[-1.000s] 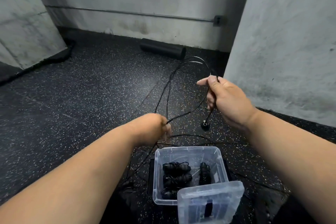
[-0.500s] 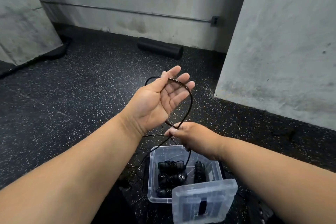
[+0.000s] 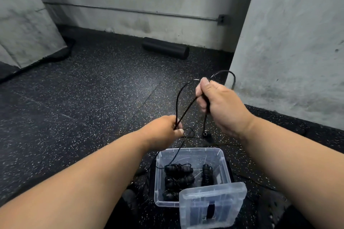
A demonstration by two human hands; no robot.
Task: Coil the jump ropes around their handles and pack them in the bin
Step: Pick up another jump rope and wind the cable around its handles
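Note:
A thin black jump rope [image 3: 186,106] runs in strands between my two hands above the floor. My left hand [image 3: 162,133] grips the strands low, just above the bin. Up and to the right, my right hand [image 3: 217,100] pinches the rope, and a loop arcs over it toward the wall. A short end with a black cap [image 3: 206,134] hangs below that hand. A clear plastic bin [image 3: 225,165] stands on the floor beneath, holding several coiled black jump ropes [image 3: 178,174]. One strand trails from my left hand down into the bin.
The bin's clear lid [image 3: 214,206] leans against its near right corner. A black foam roller [image 3: 165,50] lies by the back wall. A grey concrete pillar [image 3: 290,42] rises at right. Speckled black rubber floor [image 3: 83,98] spreads left.
My left hand has dropped from an open raised palm to a grip on the rope low down. My right hand has risen from beside the bin up and right, stretching the rope.

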